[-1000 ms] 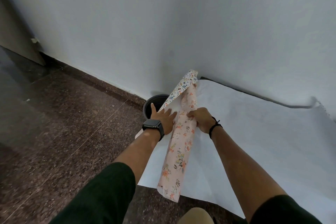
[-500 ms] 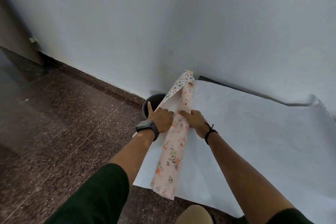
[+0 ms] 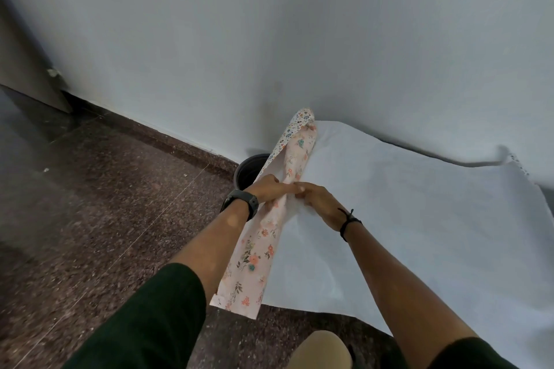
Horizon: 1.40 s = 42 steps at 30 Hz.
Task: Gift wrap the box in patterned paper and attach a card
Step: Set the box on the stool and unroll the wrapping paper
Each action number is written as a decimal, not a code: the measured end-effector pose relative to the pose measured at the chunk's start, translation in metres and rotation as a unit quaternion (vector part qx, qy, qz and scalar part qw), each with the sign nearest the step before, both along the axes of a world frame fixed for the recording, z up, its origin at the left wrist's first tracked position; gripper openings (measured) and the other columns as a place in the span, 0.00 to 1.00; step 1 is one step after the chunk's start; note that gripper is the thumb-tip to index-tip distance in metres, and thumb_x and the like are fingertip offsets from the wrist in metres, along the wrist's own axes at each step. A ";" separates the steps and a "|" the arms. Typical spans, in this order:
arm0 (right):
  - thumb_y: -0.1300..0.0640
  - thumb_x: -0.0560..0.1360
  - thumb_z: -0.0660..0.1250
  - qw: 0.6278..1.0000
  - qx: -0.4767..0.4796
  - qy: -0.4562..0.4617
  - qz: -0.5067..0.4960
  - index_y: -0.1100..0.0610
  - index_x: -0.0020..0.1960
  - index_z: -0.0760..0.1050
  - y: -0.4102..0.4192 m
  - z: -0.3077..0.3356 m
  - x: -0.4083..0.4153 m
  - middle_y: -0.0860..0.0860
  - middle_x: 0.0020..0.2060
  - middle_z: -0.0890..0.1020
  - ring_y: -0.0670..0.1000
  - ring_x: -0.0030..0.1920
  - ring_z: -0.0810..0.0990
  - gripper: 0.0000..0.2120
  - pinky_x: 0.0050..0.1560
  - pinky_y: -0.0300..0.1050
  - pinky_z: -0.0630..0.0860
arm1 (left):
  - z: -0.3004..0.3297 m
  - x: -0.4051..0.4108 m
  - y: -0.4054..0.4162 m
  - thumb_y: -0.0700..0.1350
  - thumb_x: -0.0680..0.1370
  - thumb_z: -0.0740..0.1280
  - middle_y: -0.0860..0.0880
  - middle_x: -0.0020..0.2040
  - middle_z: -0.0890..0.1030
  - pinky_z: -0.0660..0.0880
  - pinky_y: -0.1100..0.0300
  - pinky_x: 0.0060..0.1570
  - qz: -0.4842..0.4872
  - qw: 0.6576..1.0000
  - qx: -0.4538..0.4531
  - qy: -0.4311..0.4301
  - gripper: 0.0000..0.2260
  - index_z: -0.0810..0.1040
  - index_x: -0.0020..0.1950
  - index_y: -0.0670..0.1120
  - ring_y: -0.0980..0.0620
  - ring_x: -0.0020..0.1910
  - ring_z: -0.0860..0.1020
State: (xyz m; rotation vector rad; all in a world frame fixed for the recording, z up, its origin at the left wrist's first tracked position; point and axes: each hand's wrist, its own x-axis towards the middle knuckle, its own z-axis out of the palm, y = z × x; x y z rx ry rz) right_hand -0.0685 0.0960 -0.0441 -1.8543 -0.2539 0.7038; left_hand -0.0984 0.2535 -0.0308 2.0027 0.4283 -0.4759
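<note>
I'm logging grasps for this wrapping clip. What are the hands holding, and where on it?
Both the left hand and right hand grip the floral paper roll about midway along its length, fingers meeting across it.

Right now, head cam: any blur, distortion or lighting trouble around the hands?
Head view: both hands, left hand and right hand, slightly motion-smeared where they meet on the floral paper roll; wide-angle bend curves the wall base; light soft and even, no glare; faint shadow beside the dark bin; frame edges soft.
</note>
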 end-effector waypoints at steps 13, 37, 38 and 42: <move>0.62 0.81 0.52 0.970 -0.184 -0.157 0.007 0.57 0.70 0.68 0.004 -0.010 0.008 0.56 0.69 0.70 0.54 0.68 0.68 0.19 0.65 0.41 0.64 | 0.002 0.005 0.005 0.47 0.62 0.66 0.44 0.41 0.71 0.65 0.55 0.41 0.056 0.998 -0.020 0.031 0.11 0.70 0.42 0.47 0.48 0.37 0.69; 0.61 0.77 0.62 0.967 -0.208 -0.145 0.003 0.59 0.69 0.69 0.007 -0.008 0.004 0.56 0.56 0.72 0.56 0.62 0.72 0.20 0.61 0.41 0.69 | 0.028 0.007 0.043 0.36 0.78 0.59 0.47 0.68 0.68 0.62 0.59 0.56 0.076 0.997 0.014 0.015 0.18 0.68 0.68 0.36 0.46 0.68 0.65; 0.60 0.77 0.63 0.965 -0.218 -0.145 0.009 0.58 0.69 0.69 0.007 -0.007 0.005 0.55 0.53 0.72 0.56 0.61 0.72 0.20 0.63 0.43 0.69 | 0.033 0.005 0.045 0.37 0.78 0.58 0.46 0.69 0.67 0.62 0.60 0.56 0.071 0.997 0.011 0.016 0.18 0.67 0.69 0.37 0.45 0.69 0.66; 0.56 0.78 0.62 0.972 -0.205 -0.116 0.002 0.56 0.68 0.69 0.010 -0.004 0.007 0.55 0.53 0.73 0.54 0.58 0.73 0.19 0.62 0.47 0.70 | 0.040 -0.004 0.035 0.43 0.76 0.61 0.45 0.60 0.77 0.76 0.54 0.54 -0.005 0.999 -0.019 0.025 0.19 0.69 0.67 0.43 0.45 0.51 0.79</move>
